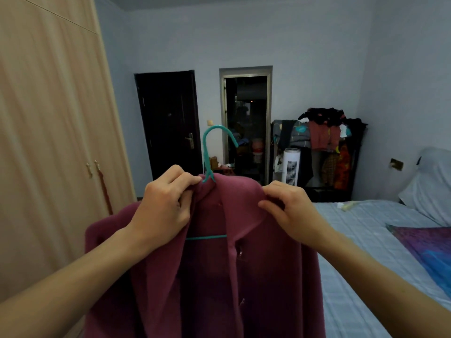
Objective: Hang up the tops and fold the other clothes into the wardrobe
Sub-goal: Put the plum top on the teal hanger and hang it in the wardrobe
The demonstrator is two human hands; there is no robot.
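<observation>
So the maroon top (256, 276) is up in the air in front of the person, already on a teal hanger (206, 154). The hook sticks up above the collar, and a bit of the hanger's bar shows through the open front. The top hangs open with its front facing the camera, and a button or two shows down the edge.

Both hands are gripping it. The left hand (166, 203) has fingers and thumb curled round the collar fabric right beside the hanger's neck. It might be touching the hanger too, but it's hard to tell from this angle. The right hand (290, 215) pinches the other side of the collar, near the shoulder, thumb in front and fingers bent over the top edge.

The wardrobe (48, 142) is off to the left with its doors closed, and a red strip hangs out near the handles. The bed (353, 264) is on the right, with a purple blanket (427, 245) on it and a pillow (432, 186) at the far end. Against the back wall there's a dark door (168, 123), an open doorway (246, 123), a white tower fan (290, 167) and a rack (327, 142) stuffed with clothes.
</observation>
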